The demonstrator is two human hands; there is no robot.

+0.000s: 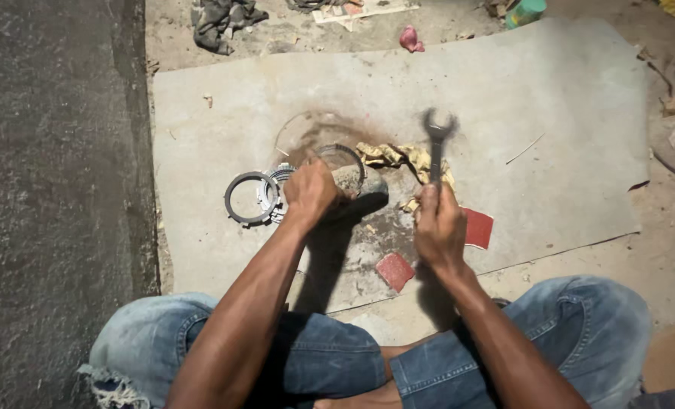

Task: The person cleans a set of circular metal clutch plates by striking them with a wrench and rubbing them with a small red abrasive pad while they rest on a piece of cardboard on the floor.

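My left hand (311, 193) grips a thin metal ring (342, 151) together with a grey stone-like block (364, 184), pressed down on a grey board (549, 113). My right hand (438, 225) holds a dark open-ended spanner (436, 140) upright, its jaw raised above the board to the right of the ring. A dirty yellow rag (402, 157) lies between the two hands.
A dark friction ring (249, 198) and stacked metal plates (274, 191) lie left of my left hand. Two red sandpaper pieces (395, 270) (477, 227) lie near my right hand. Dark pavement (57, 189) runs along the left. Rags and litter (220, 17) sit beyond the board. My jeans-clad knees (579, 318) frame the bottom.
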